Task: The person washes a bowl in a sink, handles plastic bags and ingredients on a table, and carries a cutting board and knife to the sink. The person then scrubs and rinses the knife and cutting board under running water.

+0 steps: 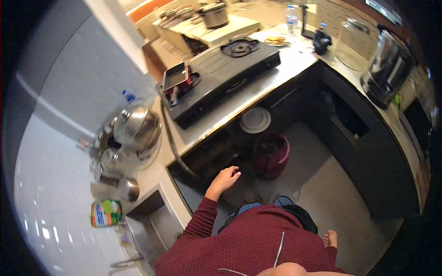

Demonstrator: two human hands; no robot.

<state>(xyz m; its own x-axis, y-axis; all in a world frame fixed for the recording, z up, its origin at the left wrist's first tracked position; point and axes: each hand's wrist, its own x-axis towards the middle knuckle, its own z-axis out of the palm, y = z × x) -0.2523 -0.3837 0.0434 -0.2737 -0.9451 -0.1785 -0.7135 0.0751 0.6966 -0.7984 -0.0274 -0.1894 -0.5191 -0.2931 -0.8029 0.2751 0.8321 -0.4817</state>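
Note:
My left hand [224, 180] is held out in front of my body, beside the dark opening under the counter. Its fingers are slightly bent with the thumb apart, and nothing shows in it. Low at my right side, my right hand [330, 239] hangs with curled fingers and no visible object. Beyond the left hand, a dark red bucket [271, 158] stands on the floor, apart from it. A white round lid or plate-like thing [255, 120] is just behind the bucket, under the counter edge.
A gas stove [221, 80] on the counter carries a rectangular pan [177, 76]. Left of it are a lidded steel pot [134, 126], a small steel pot [129, 189], a green pouch [106, 212] and a sink [159, 223]. At right stand a glass jar [353, 45] and a steel kettle [386, 69].

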